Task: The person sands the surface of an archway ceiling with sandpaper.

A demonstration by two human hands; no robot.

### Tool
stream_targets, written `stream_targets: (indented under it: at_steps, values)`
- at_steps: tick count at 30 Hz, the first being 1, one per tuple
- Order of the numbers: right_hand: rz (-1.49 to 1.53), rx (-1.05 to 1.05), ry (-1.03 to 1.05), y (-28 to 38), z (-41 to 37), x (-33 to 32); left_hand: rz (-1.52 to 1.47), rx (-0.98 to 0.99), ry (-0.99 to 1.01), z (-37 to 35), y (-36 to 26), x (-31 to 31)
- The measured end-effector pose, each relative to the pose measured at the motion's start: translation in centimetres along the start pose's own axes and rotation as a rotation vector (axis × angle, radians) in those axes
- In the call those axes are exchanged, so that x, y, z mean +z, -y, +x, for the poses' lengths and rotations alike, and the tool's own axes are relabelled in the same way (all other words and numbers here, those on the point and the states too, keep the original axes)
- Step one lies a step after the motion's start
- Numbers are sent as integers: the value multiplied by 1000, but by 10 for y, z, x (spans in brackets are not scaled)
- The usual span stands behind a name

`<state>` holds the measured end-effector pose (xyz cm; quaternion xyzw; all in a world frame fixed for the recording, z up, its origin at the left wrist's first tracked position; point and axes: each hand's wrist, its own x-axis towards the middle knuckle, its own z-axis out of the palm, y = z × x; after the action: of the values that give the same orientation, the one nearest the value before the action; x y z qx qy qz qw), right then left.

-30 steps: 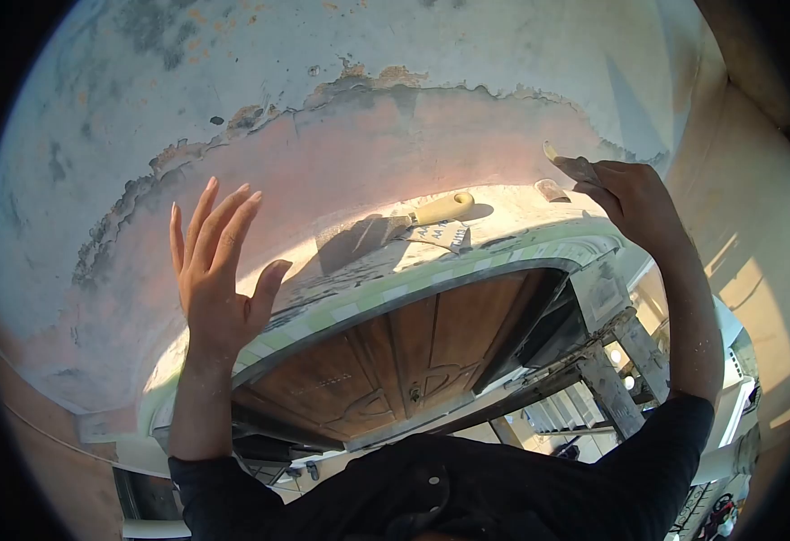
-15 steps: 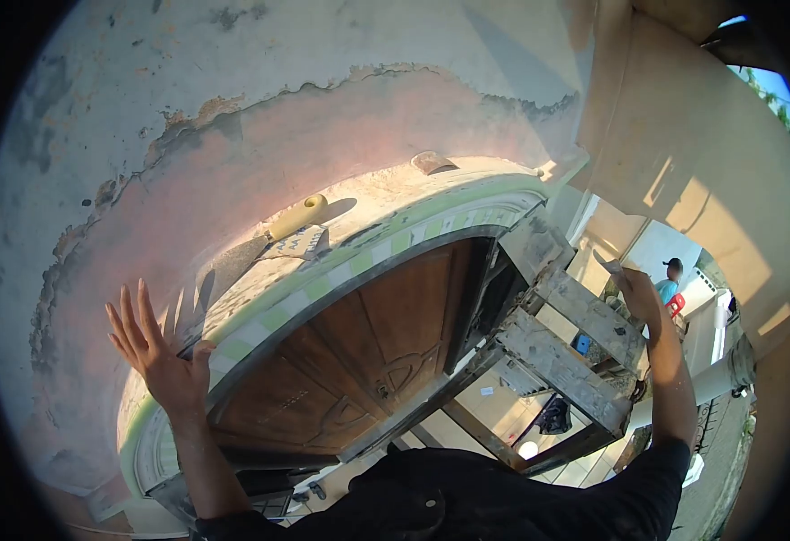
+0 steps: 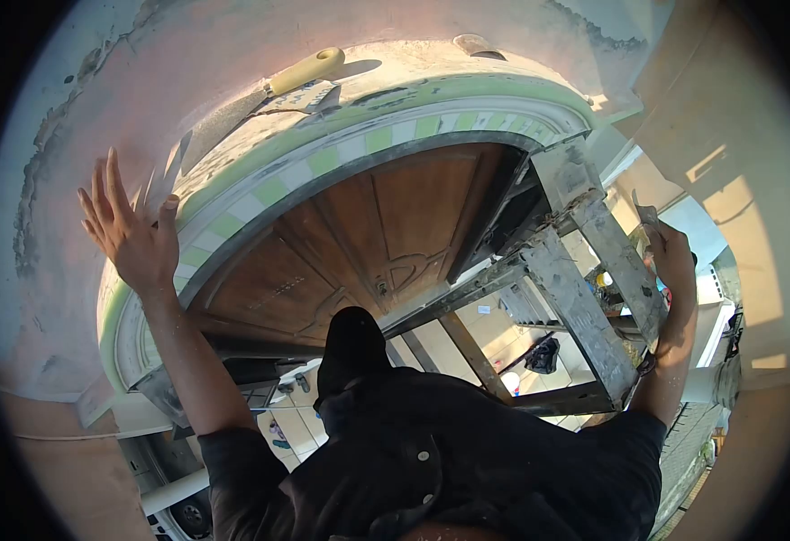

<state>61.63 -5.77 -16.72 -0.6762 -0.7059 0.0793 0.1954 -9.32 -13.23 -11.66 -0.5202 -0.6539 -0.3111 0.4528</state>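
Observation:
My left hand (image 3: 133, 239) is open with fingers spread, against the pinkish wall at the left end of a curved ledge (image 3: 395, 68). My right hand (image 3: 671, 257) is out to the right beside the metal frame, closed around a scraper (image 3: 646, 214) whose thin grey blade points up from the fist; its handle is hidden in the fingers. On the ledge lies a putty knife (image 3: 309, 70) with a cream handle, its wide blade toward my left hand. Printed sandpaper (image 3: 306, 97) is beside it, and a curled piece (image 3: 479, 45) rests farther right.
Below the green-and-white arch moulding (image 3: 377, 137) stands a brown wooden double door (image 3: 350, 243). A rusty metal scaffold frame (image 3: 584, 316) is to my right, with a tiled floor (image 3: 494, 338) far below. My raised knee (image 3: 354, 347) is near the door.
The view has tilted down, so the ledge and door sit higher in it. My knee has come up into view. The left hand stays at the ledge; the right still holds the scraper.

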Motion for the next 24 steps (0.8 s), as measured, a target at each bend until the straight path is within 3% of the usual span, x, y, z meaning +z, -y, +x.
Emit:
stream_targets:
  at_steps: [1,5,9,12,15,16,17,19,22,24]
  values:
    - [-134,-84,-33,6,-1,-3,0,-6,-7,0,-1,0]
    - [15,-172,-148,14,-2,3,-37,32,-6,1,1,-4]
    - [47,-117,-147,42,-6,-2,-106,111,26,3,0,-10]
    - [45,-303,-267,42,-10,-2,-265,137,39,4,1,-11]
    - [6,-430,-331,34,-13,1,-241,98,43,4,3,-9]
    - [145,-248,-287,27,-11,7,-246,122,25,5,1,-12]
    - [138,-244,-292,25,-10,10,-254,122,22,6,-7,-14]
    - [228,262,-21,21,-5,12,-373,152,-72,10,-54,-22]
    - [-63,216,40,8,-1,18,-903,324,120,-7,-163,-40]
    - [-44,197,-1,6,-8,22,-1114,396,438,-25,-231,-34]
